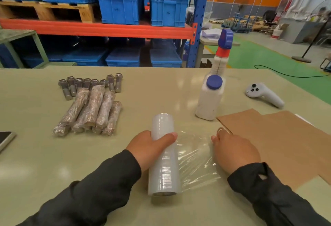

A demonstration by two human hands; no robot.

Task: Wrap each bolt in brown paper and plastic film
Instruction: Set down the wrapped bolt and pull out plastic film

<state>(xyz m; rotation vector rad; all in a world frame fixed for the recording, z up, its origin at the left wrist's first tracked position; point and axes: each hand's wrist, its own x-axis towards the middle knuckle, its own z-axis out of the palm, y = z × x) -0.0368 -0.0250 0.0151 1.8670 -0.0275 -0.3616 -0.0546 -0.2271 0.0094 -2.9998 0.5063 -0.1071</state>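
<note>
Left hand grips the film roll, thumb curled over it; roll's long axis runs away from the person; right hand pinches the drawn film sheet rightward, fingertips hidden; bare bolts lie far left, nearer the left hand; brown paper just right.

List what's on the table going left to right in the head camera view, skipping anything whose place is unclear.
Phone → wrapped bolts → film roll held by the left hand → right hand on the pulled-out film → brown paper.
</note>
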